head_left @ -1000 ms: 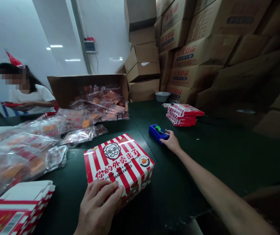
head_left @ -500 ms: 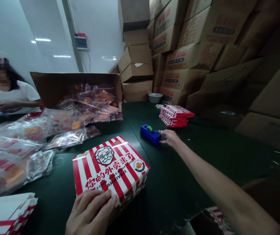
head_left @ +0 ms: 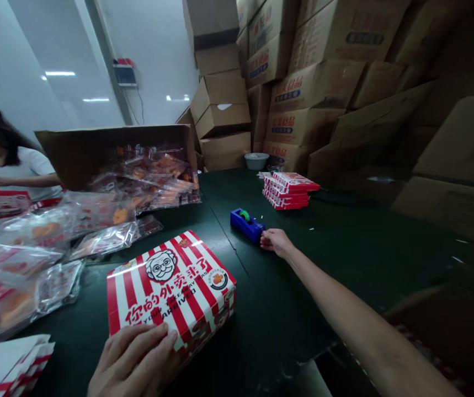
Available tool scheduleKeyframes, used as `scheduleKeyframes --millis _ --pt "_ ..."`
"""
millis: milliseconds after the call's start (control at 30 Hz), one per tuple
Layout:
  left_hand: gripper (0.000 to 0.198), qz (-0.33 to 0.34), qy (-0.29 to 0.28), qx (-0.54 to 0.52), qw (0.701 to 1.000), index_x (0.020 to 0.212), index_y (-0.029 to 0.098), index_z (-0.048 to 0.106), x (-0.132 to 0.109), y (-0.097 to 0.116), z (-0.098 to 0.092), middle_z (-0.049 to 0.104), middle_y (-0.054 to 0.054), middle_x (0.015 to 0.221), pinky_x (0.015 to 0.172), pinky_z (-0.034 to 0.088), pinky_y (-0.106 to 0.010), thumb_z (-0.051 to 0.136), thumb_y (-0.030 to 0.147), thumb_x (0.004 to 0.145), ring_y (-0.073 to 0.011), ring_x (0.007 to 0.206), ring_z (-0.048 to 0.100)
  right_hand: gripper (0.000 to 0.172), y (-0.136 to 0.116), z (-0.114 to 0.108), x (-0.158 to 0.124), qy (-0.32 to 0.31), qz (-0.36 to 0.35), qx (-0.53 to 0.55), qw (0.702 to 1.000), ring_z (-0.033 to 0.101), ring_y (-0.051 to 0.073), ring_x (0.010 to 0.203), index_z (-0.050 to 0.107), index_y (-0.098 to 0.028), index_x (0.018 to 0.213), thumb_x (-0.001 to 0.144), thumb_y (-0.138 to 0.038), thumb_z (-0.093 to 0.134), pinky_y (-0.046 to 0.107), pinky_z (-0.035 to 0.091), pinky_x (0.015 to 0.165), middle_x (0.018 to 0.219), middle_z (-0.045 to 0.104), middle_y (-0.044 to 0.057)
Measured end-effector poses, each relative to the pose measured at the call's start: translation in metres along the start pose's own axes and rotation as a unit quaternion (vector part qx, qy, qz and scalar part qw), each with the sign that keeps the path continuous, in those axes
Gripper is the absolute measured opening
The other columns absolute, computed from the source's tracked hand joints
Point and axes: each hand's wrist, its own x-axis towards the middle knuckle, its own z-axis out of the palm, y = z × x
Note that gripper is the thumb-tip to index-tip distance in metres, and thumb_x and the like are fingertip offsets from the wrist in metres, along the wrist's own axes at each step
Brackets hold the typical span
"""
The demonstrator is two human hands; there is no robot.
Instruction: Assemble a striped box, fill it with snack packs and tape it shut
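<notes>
A red-and-white striped takeaway box (head_left: pixel 170 286) with a printed face stands on the dark green table. My left hand (head_left: pixel 131 358) lies over its near edge, fingers bent on the lid and holding it; the palm's underside is hidden. Farther off on the right is a blue tape dispenser (head_left: pixel 245 226) with a green core. My right hand (head_left: pixel 276 242) is at its near right end, fingertips pinched together against the cutter, where the tape end sits. The strip itself is too small to make out clearly.
Clear packets (head_left: pixel 46 231) crowd the left, with more in a large open carton (head_left: pixel 71 157). Folded striped boxes (head_left: pixel 290 190) are stacked behind the dispenser. White-and-red folded card (head_left: pixel 9 364) lies near left. Cartons (head_left: pixel 315 82) tower behind. A person (head_left: pixel 17 165) sits far left.
My right hand's fingers have closed from a spread pose into a pinch at the dispenser's end. My left hand stays on the box. The whole view has shifted slightly.
</notes>
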Motion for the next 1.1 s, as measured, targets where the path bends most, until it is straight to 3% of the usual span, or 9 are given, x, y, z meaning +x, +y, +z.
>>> scheduleKeyframes --millis 167,300,433,500,567,700,867,1000,1100 --pt "0.018 -0.025 0.018 -0.018 0.999 0.100 0.021 0.068 0.018 0.021 -0.014 0.070 -0.004 0.096 0.081 0.046 -0.033 0.053 0.016 0.090 -0.0194 0.092 0.057 0.021 -0.002 0.007 -0.012 0.045 0.010 -0.043 0.998 0.059 0.010 0.070 0.059 -0.011 0.103 0.092 -0.029 0.057 0.024 0.052 0.060 0.091 0.061 0.003" --pt "0.017 -0.047 0.027 -0.034 0.998 0.097 0.020 0.068 0.028 0.027 -0.016 0.071 -0.004 0.092 0.079 0.046 -0.034 0.051 0.018 0.091 -0.0181 0.086 0.056 0.019 -0.006 0.012 -0.066 0.020 -0.026 -0.023 0.999 0.044 0.005 0.045 0.054 -0.013 0.071 0.088 -0.020 0.059 0.016 0.039 0.043 0.057 0.049 -0.005" --pt "0.016 -0.064 0.012 -0.043 0.997 0.096 0.020 0.067 0.027 0.026 -0.013 0.070 -0.003 0.093 0.079 0.044 -0.034 0.051 0.018 0.091 -0.0183 0.086 0.055 0.023 0.013 0.032 -0.176 -0.134 -0.062 0.061 0.987 0.047 0.008 0.044 0.054 -0.017 0.062 0.071 -0.028 0.072 0.020 0.042 0.044 0.047 0.046 -0.006" --pt "0.015 -0.069 0.011 -0.050 0.996 0.095 0.020 0.066 0.025 0.027 -0.012 0.070 -0.002 0.093 0.079 0.044 -0.035 0.052 0.018 0.091 -0.0184 0.086 0.055 0.029 0.028 0.052 -0.225 -0.299 -0.016 0.131 0.945 0.046 0.008 0.042 0.057 -0.017 0.062 0.064 -0.035 0.079 0.020 0.040 0.040 0.047 0.048 -0.005" --pt "0.014 -0.079 0.007 -0.057 0.995 0.096 0.020 0.064 0.024 0.028 -0.011 0.069 -0.002 0.094 0.080 0.043 -0.035 0.052 0.018 0.091 -0.0185 0.087 0.054 0.031 0.039 0.071 -0.253 -0.369 0.045 0.175 0.912 0.049 0.007 0.043 0.059 -0.015 0.063 0.061 -0.035 0.083 0.019 0.041 0.041 0.050 0.052 -0.004" --pt "0.023 -0.088 -0.041 -0.040 0.994 0.113 0.019 0.057 0.027 0.027 -0.017 0.067 -0.003 0.093 0.077 0.042 -0.035 0.047 0.017 0.093 -0.0189 0.084 0.053 0.031 0.047 0.089 -0.254 -0.362 0.100 0.187 0.907 0.053 0.007 0.047 0.063 -0.013 0.067 0.059 -0.033 0.085 0.018 0.043 0.044 0.052 0.056 -0.003" --pt "0.044 -0.051 -0.170 -0.010 0.984 0.134 0.027 0.043 0.044 0.021 -0.026 0.062 -0.002 0.088 0.074 0.041 -0.035 0.047 0.016 0.092 -0.0195 0.080 0.049 0.034 0.044 0.090 -0.243 -0.340 0.134 0.161 0.917 0.056 0.008 0.048 0.064 -0.012 0.068 0.055 -0.033 0.087 0.019 0.046 0.046 0.052 0.058 -0.002" --pt "0.033 -0.034 -0.252 0.009 0.967 0.124 0.028 0.053 0.058 0.016 -0.027 0.058 -0.006 0.093 0.073 0.042 -0.038 0.053 0.028 0.090 -0.0224 0.083 0.048 0.035 0.048 0.092 -0.243 -0.323 0.146 0.165 0.920 0.056 0.008 0.047 0.062 -0.012 0.067 0.053 -0.032 0.088 0.018 0.047 0.045 0.055 0.060 -0.001" --pt "0.026 -0.044 -0.308 0.001 0.950 0.115 0.025 0.059 0.066 0.014 -0.033 0.057 -0.008 0.098 0.075 0.043 -0.041 0.049 0.025 0.091 -0.0245 0.088 0.050 0.037 0.059 0.095 -0.242 -0.306 0.149 0.176 0.924 0.057 0.008 0.047 0.063 -0.011 0.067 0.051 -0.031 0.089 0.017 0.047 0.045 0.055 0.061 -0.001"
